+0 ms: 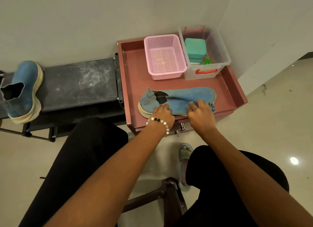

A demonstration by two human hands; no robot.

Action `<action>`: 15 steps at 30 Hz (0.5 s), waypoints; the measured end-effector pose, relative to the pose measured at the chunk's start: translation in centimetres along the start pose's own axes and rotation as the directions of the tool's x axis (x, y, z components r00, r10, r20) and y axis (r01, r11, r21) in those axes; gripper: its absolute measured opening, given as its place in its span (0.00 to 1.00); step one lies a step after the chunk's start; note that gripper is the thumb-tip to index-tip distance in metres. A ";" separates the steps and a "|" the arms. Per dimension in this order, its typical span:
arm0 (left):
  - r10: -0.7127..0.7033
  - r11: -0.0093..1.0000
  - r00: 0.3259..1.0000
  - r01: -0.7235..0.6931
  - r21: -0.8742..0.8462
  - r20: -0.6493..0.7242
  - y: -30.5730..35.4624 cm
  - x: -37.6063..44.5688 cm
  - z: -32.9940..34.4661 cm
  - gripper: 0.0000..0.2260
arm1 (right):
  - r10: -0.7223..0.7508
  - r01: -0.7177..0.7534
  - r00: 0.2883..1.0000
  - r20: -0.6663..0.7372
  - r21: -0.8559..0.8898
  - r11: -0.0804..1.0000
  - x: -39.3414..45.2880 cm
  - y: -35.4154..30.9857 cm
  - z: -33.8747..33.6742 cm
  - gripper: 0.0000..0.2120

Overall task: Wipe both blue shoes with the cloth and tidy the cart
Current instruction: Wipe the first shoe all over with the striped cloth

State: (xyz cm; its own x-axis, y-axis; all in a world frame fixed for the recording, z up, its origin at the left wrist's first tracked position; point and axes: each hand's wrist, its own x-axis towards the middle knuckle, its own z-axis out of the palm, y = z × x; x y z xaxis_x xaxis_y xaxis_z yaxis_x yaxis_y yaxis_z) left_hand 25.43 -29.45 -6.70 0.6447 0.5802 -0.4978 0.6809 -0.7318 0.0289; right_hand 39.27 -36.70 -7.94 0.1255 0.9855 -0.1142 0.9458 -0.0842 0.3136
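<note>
Both forearms come in from the bottom, with black trousers on either side and a dark stool (171, 193) between the knees. So everything below is placed relative to the pink cart (135, 71), which sits against the wall.

Left of the cart is a dark rack (79, 81) with a scuffed top, and the second blue shoe (25, 91) sits at its far left end, toe pointing to the wall, well apart from the cart.

On the cart itself, near the front edge, the first blue shoe (179, 96) lies on its side with the toe to the right and the heel to the left. At the back of the cart are a pink basket (165, 57) and, just to its right, a clear box (218, 54) with a teal container (194, 49) inside.

Left hand (163, 114), beaded bracelet (159, 121) on the wrist, rests on the shoe close to the heel, fingers straight and close together, pressing flat on the side by the opening.

Right hand (199, 110) is at the toe half of the shoe, fingers curled around a blue cloth (210, 106) that's bunched under the palm and pokes out on the right, pressed against the shoe's side.

Down on the floor below the cart, a foot in a green slipper (183, 165).
</note>
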 end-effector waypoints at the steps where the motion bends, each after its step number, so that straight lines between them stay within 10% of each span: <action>1: 0.010 1.000 1.000 -0.010 0.003 -0.003 -0.1 0.2 0.2 0.22 | 0.044 -0.046 0.998 -0.041 -0.036 0.998 0.1 0.8 0.3 0.07; 6: 0.029 0.999 1.000 -0.029 0.045 -0.001 -0.1 0.4 0.0 0.22 | 0.219 -0.216 0.973 0.073 -0.045 0.975 0.4 0.1 -0.4 0.04; 10: 0.034 0.998 0.999 -0.034 0.057 -0.009 -0.5 1.0 -0.1 0.20 | 0.424 -0.476 0.879 0.215 0.424 0.770 1.5 -3.9 -2.2 0.12; 15: 0.033 0.999 0.999 -0.032 0.044 -0.039 -0.4 1.4 0.7 0.20 | 0.172 -0.142 0.985 0.013 0.631 0.763 0.1 -3.3 0.2 0.20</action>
State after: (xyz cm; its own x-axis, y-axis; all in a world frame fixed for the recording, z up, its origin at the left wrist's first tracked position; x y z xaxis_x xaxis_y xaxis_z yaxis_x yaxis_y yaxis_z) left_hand 25.80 -28.64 -8.05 0.6802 0.5688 -0.4623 0.6440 -0.7650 0.0062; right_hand 36.18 -36.36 -9.20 0.2903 0.9543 -0.0708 0.8925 -0.2967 -0.3398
